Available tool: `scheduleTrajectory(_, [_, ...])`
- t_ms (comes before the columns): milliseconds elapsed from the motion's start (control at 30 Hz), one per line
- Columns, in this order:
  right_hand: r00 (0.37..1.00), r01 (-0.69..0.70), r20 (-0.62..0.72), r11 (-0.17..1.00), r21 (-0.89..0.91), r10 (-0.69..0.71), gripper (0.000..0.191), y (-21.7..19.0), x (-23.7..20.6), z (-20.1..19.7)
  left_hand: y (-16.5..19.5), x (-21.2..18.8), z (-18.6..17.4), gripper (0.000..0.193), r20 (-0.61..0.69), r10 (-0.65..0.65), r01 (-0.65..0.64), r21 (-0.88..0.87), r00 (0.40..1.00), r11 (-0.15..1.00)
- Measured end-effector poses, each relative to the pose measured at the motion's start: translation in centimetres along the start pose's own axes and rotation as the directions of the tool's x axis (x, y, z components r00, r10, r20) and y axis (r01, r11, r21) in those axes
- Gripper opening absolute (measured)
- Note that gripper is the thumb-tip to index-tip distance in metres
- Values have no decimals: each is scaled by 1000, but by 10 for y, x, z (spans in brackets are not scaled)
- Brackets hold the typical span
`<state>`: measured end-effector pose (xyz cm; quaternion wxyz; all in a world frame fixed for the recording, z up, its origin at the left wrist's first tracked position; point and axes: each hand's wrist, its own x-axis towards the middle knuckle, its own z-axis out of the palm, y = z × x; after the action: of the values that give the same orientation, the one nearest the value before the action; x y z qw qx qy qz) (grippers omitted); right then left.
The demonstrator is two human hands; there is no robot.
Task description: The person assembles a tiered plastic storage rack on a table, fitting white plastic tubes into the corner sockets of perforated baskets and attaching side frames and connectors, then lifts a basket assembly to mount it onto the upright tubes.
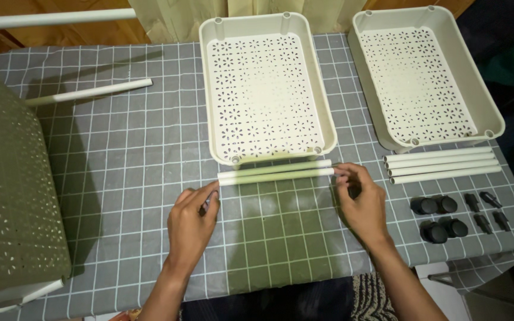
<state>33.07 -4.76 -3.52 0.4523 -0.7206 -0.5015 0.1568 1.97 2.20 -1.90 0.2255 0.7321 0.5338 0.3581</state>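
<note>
Now, from the head view, your left hand [193, 221] and right hand [361, 202] each pinch one end of a white tube [276, 176] lying on the checked surface [120, 160], just in front of a perforated cream tray [209, 89]. Four more tubes [441, 165] and black wheels [438, 219] lie to your right.

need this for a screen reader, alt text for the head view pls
Two bare hands, left hand and right hand, grip the ends of white plastic tubes on a grey checked tablecloth. Behind lie two cream perforated plastic trays; right, more tubes and black caster wheels.
</note>
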Motion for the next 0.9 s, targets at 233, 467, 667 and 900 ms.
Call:
scheduleTrajectory(233, [1000,-7,-1,1000,14,7,29,0,0,1,-2,2,3,26,-6,-16,16,3,1000,1000])
scheduleTrajectory(467, [1000,6,-1,998,56,-6,28,4,-1,4,-7,2,3,25,-22,-7,7,5,1000,1000])
scheduleTrajectory(667, [1000,17,2,998,66,-17,27,7,-2,7,-11,3,1,24,-29,19,-20,-22,999,1000])
scheduleTrajectory(900, [998,-62,-13,998,27,62,32,0,-6,6,-15,3,-3,24,-39,31,-32,-39,999,999])
